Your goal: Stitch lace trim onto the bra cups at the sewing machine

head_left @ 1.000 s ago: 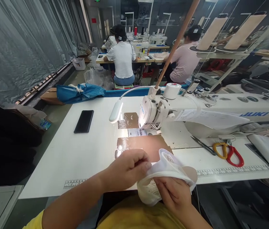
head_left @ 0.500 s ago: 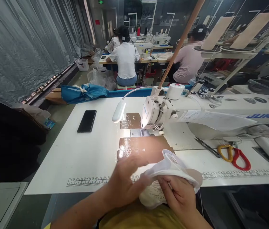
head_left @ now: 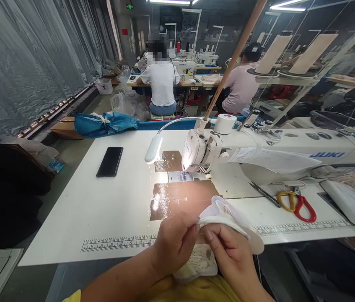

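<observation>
A white bra (head_left: 224, 209) with molded cups is held up at the front edge of the sewing table (head_left: 117, 214), low in the head view. My left hand (head_left: 174, 241) pinches its edge band between thumb and fingers. Close beside it, my right hand (head_left: 232, 251) grips the same band, thumb on top, with one cup lying over its back. A cream lace part (head_left: 200, 262) hangs below, between both hands. Behind the bra stands a white sewing machine (head_left: 196, 151), its needle area lit and the bra apart from it.
Scissors (head_left: 305, 209) with red and yellow handles lie right of the machine. A black phone (head_left: 110, 161) rests at left, and a small lamp (head_left: 154, 149) bends over brown tape (head_left: 183, 197). A printed ruler (head_left: 119, 242) runs along the front edge. Two people sit at machines beyond.
My left hand, open and blurred before, has moved right and closed on the bra's edge beside my right hand. The camera view has shifted slightly.
</observation>
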A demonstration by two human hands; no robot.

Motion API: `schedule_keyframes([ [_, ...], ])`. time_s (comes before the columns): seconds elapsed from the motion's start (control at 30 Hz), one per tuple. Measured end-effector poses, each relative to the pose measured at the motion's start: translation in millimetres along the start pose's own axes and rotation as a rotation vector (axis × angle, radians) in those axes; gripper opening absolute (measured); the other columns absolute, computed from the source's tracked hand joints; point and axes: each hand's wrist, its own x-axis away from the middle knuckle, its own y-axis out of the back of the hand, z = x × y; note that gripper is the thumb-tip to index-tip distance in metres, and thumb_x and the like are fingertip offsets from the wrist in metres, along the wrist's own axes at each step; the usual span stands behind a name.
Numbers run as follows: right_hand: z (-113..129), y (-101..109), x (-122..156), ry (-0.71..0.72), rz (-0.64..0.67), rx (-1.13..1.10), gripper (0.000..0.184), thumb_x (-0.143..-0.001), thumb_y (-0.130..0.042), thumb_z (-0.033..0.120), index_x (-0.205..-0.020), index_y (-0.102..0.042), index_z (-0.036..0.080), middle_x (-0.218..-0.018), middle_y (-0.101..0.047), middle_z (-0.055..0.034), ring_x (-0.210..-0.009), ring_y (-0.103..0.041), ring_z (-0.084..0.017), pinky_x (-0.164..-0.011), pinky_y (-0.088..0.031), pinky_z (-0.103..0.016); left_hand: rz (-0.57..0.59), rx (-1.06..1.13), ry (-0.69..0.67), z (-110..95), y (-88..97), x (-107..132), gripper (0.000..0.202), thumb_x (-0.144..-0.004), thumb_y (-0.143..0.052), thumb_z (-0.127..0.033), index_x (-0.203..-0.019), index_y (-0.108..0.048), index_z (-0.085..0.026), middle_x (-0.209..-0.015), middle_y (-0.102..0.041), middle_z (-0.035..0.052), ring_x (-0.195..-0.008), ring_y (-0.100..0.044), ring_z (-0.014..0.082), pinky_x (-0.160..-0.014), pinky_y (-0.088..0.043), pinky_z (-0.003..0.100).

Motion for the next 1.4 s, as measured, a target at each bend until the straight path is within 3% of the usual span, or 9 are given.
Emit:
schedule_keyframes([
  [0.17,6,-5,-7,-0.159,-0.053,-0.125,0.035,-0.09,-0.048,0.037,-0.061,-0.055,0.019,-0.054,-0.055,0.0009,-0.052,-0.052,-0.013,-0.049,-0.044,-0.023,0.102,-0.118,-0.161,9,5.5,-5,0.022,-0.087,-0.045,-0.012,-0.108,-0.052,-0.016,-0.075,-0.062,0.0053,-0.064,-0.055,0.0149,-0.059,-0.044,0.026],
  [0.3,23,19,-15,-0.163,0.194,-0.16,0.022,-0.086,-0.056,0.035,-0.097,-0.069,0.021,-0.08,-0.071,-0.0045,-0.068,-0.066,-0.018,-0.061,-0.056,-0.027,0.29,-0.074,0.016,13,34.7,-30,0.019,-0.091,-0.043,-0.019,-0.098,-0.06,-0.015,-0.074,-0.062,0.0048,-0.066,-0.055,0.0138,-0.063,-0.044,0.026],
  [0.47,22,42,-38,-0.016,0.017,0.029,0.016,-0.083,-0.061,0.033,-0.092,-0.073,0.027,-0.092,-0.071,-0.0056,-0.088,-0.066,-0.023,-0.076,-0.055,-0.032,0.507,0.189,0.169,18,64.1,-61,0.023,-0.093,-0.045,-0.024,-0.103,-0.063,-0.015,-0.094,-0.067,0.0076,-0.086,-0.061,0.0155,-0.076,-0.047,0.025],
  [0.63,-4,14,-67,-0.197,0.339,-0.241,0.03,-0.086,-0.056,0.042,-0.072,-0.07,0.02,-0.074,-0.063,-0.0034,-0.072,-0.059,-0.017,-0.064,-0.05,-0.027,0.669,0.403,0.279,39,64.8,-70,0.02,-0.09,-0.049,-0.025,-0.098,-0.064,-0.013,-0.093,-0.066,0.008,-0.085,-0.06,0.015,-0.076,-0.046,0.024],
  [0.83,-23,-12,-72,-0.434,0.351,-0.546,0.031,-0.078,-0.065,0.044,-0.065,-0.064,0.016,-0.072,-0.056,-0.0015,-0.066,-0.049,-0.013,-0.057,-0.042,-0.024,0.63,0.685,0.512,73,54.2,-63,0.021,-0.087,-0.059,-0.032,-0.091,-0.061,-0.012,-0.078,-0.057,0.0026,-0.07,-0.05,0.0096,-0.064,-0.041,0.021],
  [1.07,-60,-16,-82,-0.657,-0.122,-0.741,0.026,-0.069,-0.074,0.038,-0.069,-0.058,0.018,-0.061,-0.042,0.005,-0.045,-0.025,-0.004,-0.035,-0.021,-0.017,0.602,0.905,0.682,95,43.0,-53,0.029,-0.082,-0.065,-0.038,-0.084,-0.064,-0.009,-0.078,-0.06,0.0047,-0.071,-0.053,0.0107,-0.068,-0.042,0.023],
  [1.23,-68,-12,-81,-0.708,-0.115,-0.98,0.024,-0.072,-0.073,0.039,-0.076,-0.059,0.02,-0.085,-0.063,-0.0036,-0.077,-0.061,-0.017,-0.066,-0.053,-0.031,0.646,0.864,0.733,103,39.5,-51,0.032,-0.083,-0.063,-0.04,-0.091,-0.064,-0.009,-0.079,-0.059,0.0041,-0.07,-0.051,0.0097,-0.066,-0.04,0.022],
  [1.33,-63,-11,-79,-0.735,-0.03,-1.048,0.027,-0.076,-0.068,0.044,-0.074,-0.054,0.021,-0.06,-0.057,0.0023,-0.061,-0.06,-0.016,-0.072,-0.054,-0.041,0.668,0.85,0.741,104,38.3,-52,0.034,-0.084,-0.062,-0.041,-0.096,-0.065,-0.01,-0.083,-0.061,0.0053,-0.074,-0.053,0.011,-0.071,-0.042,0.024],
  [1.4,-59,-10,-79,-0.705,-0.028,-1.031,0.024,-0.081,-0.063,0.044,-0.077,-0.054,0.022,-0.043,-0.039,0.01,-0.04,-0.043,-0.009,-0.064,-0.054,-0.036,0.669,0.844,0.751,104,38.5,-53,0.034,-0.083,-0.063,-0.042,-0.097,-0.066,-0.01,-0.087,-0.063,0.0064,-0.078,-0.055,0.0122,-0.075,-0.044,0.026],
])
